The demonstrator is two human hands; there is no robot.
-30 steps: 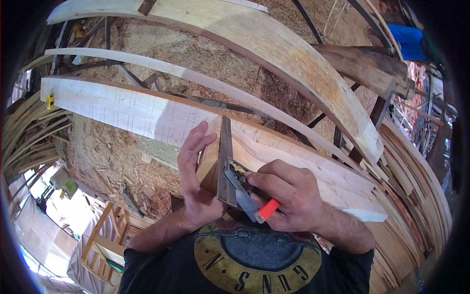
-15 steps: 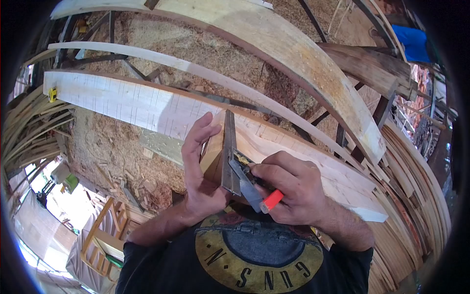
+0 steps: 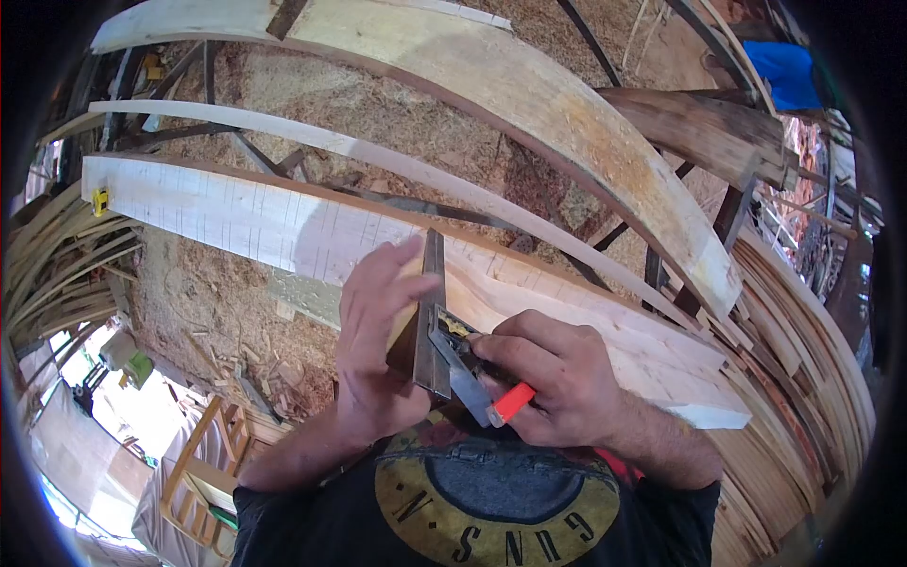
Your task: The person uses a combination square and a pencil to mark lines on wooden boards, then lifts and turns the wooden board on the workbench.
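Observation:
My left hand [image 3: 380,331] is at the left side of a small wooden block [image 3: 404,342], its fingers raised, apart and slightly blurred. A dark metal straightedge [image 3: 433,317] stands along the block's right side, tilted. My right hand [image 3: 557,378] is closed round a combination square head [image 3: 458,331] joined to the straightedge, and also round a red pencil [image 3: 512,404], whose end sticks out below the fingers. Behind the hands lies a long pale plank [image 3: 255,213] marked with many thin cross lines.
A yellow tape measure [image 3: 99,201] sits at the plank's left end. Beyond are a thin curved strip [image 3: 378,151] and a wide curved board [image 3: 567,113]. Stacked wood strips [image 3: 784,378] stand at the right, a wooden chair [image 3: 203,472] at lower left. Shavings cover the ground.
The fingers of my left hand have loosened and spread from the block and straightedge. The square and my right hand have shifted slightly down and left in view since half a second ago.

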